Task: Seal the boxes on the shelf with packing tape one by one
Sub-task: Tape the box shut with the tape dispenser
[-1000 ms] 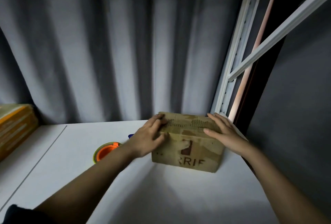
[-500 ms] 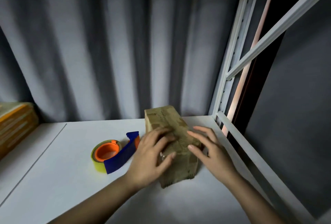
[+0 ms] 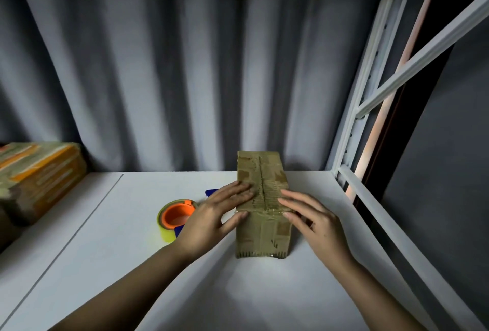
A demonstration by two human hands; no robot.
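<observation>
Both hands, left [image 3: 211, 221] and right [image 3: 315, 221], fingers spread flat, press the box [image 3: 262, 198] flaps shut on the shelf [image 3: 132, 264]; tape [image 3: 176, 218] waits beside it.

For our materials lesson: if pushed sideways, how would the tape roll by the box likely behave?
The tape roll lies flat on the shelf, so it would probably slide, not roll. It looks light. Its blue holder may snag the left hand.

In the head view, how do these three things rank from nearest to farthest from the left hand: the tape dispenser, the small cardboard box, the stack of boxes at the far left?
1. Small cardboard box: under the left hand's fingertips.
2. Tape dispenser: just left of it.
3. Stack of boxes: far left edge.
</observation>
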